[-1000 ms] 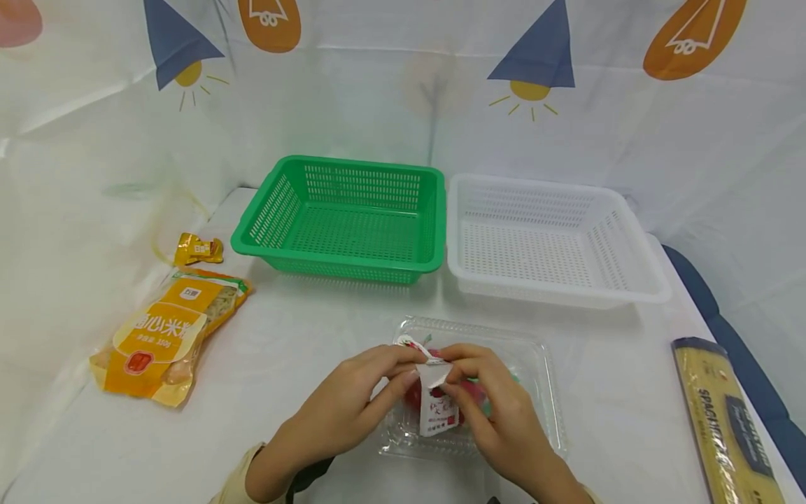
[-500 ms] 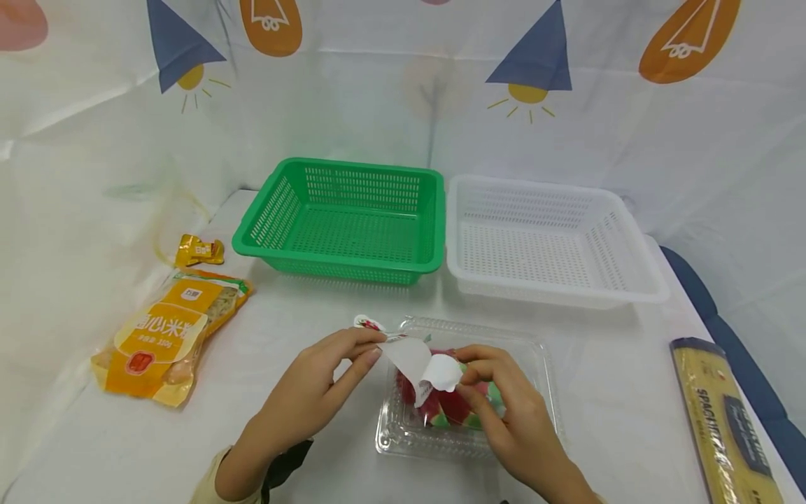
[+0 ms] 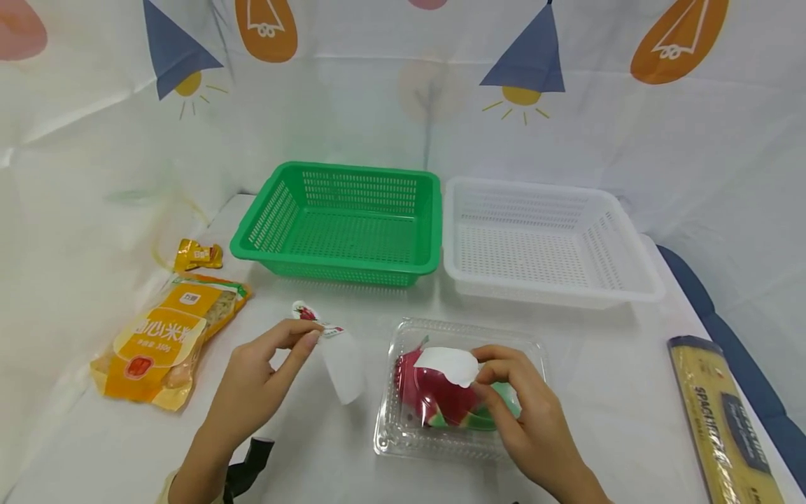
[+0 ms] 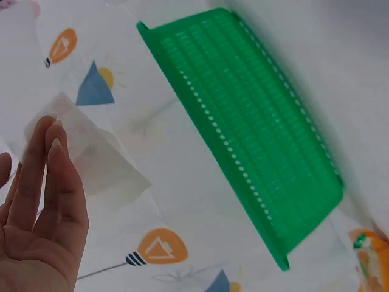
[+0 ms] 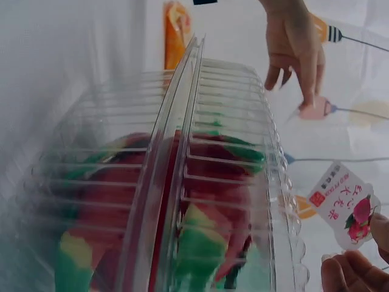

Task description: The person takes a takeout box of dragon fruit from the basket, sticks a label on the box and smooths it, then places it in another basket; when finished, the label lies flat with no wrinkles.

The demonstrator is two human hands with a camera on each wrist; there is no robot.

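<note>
My right hand [image 3: 529, 406] pinches a white peeled sticker label [image 3: 448, 365] above the clear plastic box [image 3: 393, 441]. In the right wrist view the label [image 5: 333, 196] shows a red dragon fruit picture and red writing. Inside the lidded box lies a red and green dragon fruit [image 3: 441, 399]. To the box's left, my left hand [image 3: 252, 385] pinches a white backing paper [image 3: 343, 371] by its top, where a small red-printed piece [image 3: 305, 312] sticks up. The left wrist view shows this thin paper [image 4: 103, 158] hanging from the fingertips.
A green basket [image 3: 346, 268] and a white basket [image 3: 554, 288] stand side by side at the back. On the left lie an orange food bag [image 3: 164, 336] and small gold packets [image 3: 198, 255]. A spaghetti pack [image 3: 718, 420] lies along the right edge.
The label has been peeled off its backing paper. My left hand has moved left with the paper; my right hand has moved slightly right, keeping the label above the box.
</note>
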